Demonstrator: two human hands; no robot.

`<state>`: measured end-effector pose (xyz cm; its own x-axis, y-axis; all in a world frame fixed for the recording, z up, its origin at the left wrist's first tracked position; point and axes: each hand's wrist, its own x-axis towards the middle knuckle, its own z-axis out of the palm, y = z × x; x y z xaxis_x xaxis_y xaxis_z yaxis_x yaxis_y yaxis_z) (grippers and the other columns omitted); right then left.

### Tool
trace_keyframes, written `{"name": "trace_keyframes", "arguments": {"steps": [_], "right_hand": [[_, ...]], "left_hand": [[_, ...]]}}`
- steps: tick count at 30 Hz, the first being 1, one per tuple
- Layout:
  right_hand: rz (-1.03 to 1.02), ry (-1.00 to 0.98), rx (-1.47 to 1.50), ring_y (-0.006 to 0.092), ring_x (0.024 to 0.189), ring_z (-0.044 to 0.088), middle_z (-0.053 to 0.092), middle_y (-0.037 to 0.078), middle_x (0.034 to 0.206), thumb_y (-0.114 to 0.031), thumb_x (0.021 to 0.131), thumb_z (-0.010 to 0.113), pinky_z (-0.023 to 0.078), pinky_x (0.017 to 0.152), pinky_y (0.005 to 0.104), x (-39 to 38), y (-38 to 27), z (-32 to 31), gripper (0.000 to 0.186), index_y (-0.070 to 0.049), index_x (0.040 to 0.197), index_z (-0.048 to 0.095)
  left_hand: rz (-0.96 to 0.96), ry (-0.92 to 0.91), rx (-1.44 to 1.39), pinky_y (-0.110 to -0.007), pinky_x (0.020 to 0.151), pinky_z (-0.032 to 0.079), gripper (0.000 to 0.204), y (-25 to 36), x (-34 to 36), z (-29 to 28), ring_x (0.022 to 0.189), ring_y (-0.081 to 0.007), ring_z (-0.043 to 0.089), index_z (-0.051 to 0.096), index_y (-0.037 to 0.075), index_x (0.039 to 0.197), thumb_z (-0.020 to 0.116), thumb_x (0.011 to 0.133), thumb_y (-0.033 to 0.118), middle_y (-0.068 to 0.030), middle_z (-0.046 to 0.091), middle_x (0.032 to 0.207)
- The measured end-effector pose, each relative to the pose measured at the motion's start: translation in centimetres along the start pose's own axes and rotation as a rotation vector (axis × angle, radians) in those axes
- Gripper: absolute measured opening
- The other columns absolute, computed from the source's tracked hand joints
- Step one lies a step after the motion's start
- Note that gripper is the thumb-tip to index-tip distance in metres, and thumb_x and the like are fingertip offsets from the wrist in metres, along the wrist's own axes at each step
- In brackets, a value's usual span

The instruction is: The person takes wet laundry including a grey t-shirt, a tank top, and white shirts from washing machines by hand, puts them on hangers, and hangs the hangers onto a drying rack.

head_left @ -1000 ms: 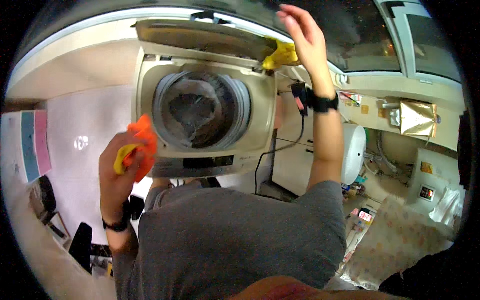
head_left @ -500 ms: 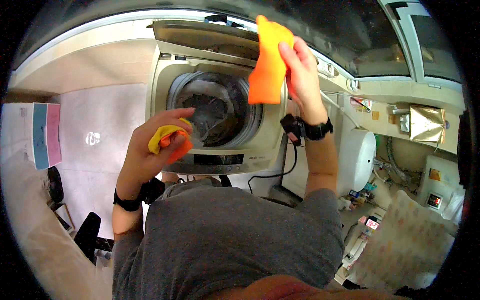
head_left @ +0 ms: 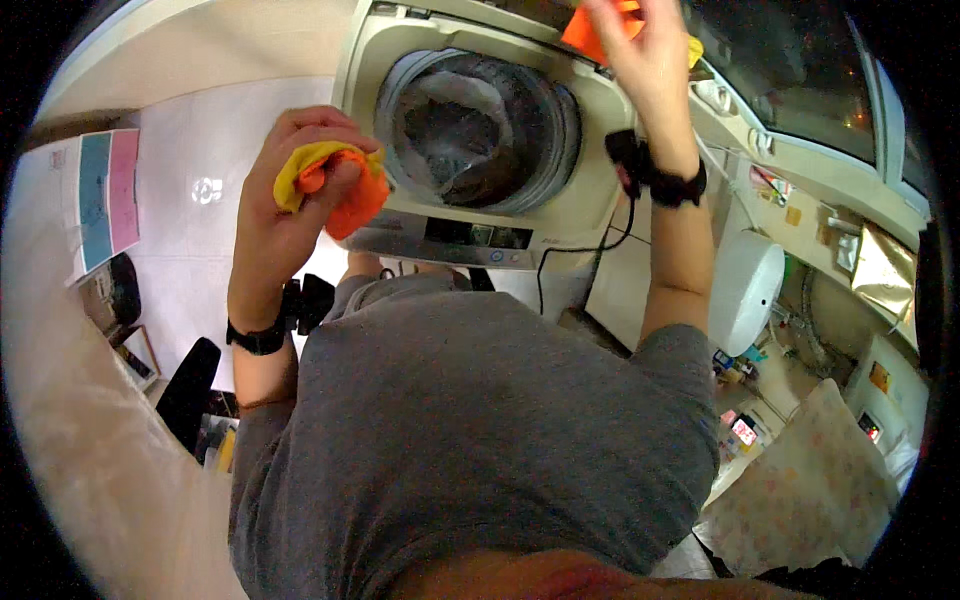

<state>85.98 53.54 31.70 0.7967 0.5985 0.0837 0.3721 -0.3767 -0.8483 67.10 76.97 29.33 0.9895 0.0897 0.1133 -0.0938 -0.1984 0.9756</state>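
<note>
My left hand is closed round a crumpled orange and yellow cloth, just left of the open top-loading washing machine. My right hand grips an orange cloth at the back right of the machine, with its fingers partly past the upper rim of the view. A bit of yellow material shows just right of that hand; I cannot tell whether it is held. Inside the machine, the drum has grey mesh in it, dimly seen.
A window runs along the upper right, above a ledge holding a gold package. A white round tank and a black cable lie right of the machine. A pink and blue box stands left on the pale floor.
My right hand came up with a yellow-orange cloth and has since moved further back and right. My left hand has risen with its bundle. The view has shifted, so the machine appears higher.
</note>
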Motion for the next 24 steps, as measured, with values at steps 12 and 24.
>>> {"name": "trace_keyframes", "arguments": {"steps": [12, 24], "right_hand": [[0.058, -0.4, 0.232, 0.0134, 0.089, 0.055, 0.059, 0.006, 0.096, -0.015, 0.085, 0.059, 0.044, 0.081, 0.026, -5.6, -1.7, 8.5, 0.03, 0.0, 0.111, 0.053], [0.137, -0.169, 0.271, 0.011, 0.078, 0.055, 0.06, 0.004, 0.082, -0.027, 0.089, 0.056, 0.045, 0.071, 0.0274, -4.9, -1.7, 8.0, 0.028, 0.0, 0.096, 0.059]], "left_hand": [[-0.173, -0.014, -0.139, -0.025, 0.087, 0.041, 0.033, 0.3, 0.6, 1.2, 0.1, -0.0127, 0.053, 0.051, 0.004, 0.121, 0.053, 0.088, 0.006, -0.0065, 0.058, 0.106], [-0.196, 0.144, -0.242, -0.02, 0.068, 0.046, 0.022, -1.8, 2.2, 0.9, 0.076, -0.0057, 0.054, 0.057, 0.0, 0.103, 0.056, 0.09, 0.016, -0.0017, 0.06, 0.086]]}}
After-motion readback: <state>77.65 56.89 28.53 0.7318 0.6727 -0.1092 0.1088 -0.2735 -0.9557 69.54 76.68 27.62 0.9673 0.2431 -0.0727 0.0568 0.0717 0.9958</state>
